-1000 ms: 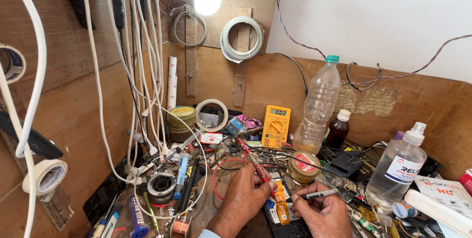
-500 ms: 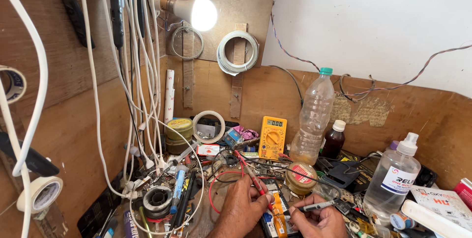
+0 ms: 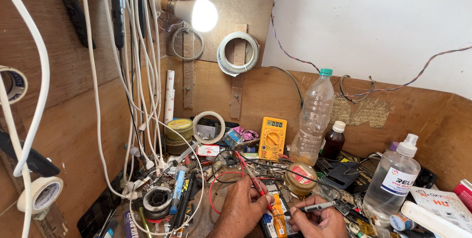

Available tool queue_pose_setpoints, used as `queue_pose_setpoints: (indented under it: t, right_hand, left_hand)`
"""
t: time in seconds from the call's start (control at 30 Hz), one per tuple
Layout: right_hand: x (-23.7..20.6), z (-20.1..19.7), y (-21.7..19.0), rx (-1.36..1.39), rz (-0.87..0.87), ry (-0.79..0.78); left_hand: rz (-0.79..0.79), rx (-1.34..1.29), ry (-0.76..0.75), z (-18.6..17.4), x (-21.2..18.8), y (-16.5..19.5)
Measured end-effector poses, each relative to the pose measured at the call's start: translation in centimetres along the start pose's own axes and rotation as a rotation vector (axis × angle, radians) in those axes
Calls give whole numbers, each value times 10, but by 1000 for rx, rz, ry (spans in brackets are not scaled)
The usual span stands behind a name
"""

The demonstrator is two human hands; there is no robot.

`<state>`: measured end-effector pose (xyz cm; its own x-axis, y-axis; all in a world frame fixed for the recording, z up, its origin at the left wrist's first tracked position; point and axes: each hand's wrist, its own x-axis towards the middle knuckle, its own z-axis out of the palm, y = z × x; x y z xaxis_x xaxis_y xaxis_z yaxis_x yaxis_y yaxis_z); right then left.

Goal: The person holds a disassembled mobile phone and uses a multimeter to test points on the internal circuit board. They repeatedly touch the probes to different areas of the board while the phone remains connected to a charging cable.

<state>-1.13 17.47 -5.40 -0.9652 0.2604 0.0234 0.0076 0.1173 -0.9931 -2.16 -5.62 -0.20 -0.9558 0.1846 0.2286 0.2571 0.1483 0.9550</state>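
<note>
Head view — left hand (image 3: 241, 208) pinches slim red probe (image 3: 253, 179); right hand (image 3: 319, 221) grips black probe (image 3: 319, 207).

On the worktop (image 3: 216, 213), the multimeter (image 3: 272, 138) stands against the back wall, with the tall bottle (image 3: 311, 120) just right of it and the small bottle (image 3: 334, 140) right of that. The spray bottle (image 3: 395, 181) stands further right, nearer the front. A tape roll (image 3: 208, 127) leans left of the multimeter. The round tin (image 3: 301, 179) lies before the tall bottle. The left hand (image 3: 242, 212) and right hand (image 3: 319, 221) sit at the front edge, either side of a circuit board (image 3: 273, 213). Cables (image 3: 135, 71) hang at left; a lamp (image 3: 194, 13) hangs above.
</note>
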Motion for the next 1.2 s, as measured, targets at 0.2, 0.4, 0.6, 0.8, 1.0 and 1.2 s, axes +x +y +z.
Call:
queue_pose_setpoints:
  t: [0.2,0.4,0.6,0.8,1.0,1.2]
  right_hand:
    - [1,0,-1,-20,-50,3]
    - [-1,-1,-4,-3,-35,-4]
    - [-2,-1,-4,33,-33,-19]
    - [-3,0,-6,40,-14,10]
    - [-3,1,-7,46,-12,15]
    - [-4,2,-9,59,4,44]
  left_hand:
    - [-19,-5,-2,-1,0,5]
    - [-36,13,-2,-1,0,6]
    - [9,-19,8,1,-1,1]
    - [-11,12,11,1,1,0]
    - [-14,22,12,1,1,2]
    - [-38,15,0,-1,0,7]
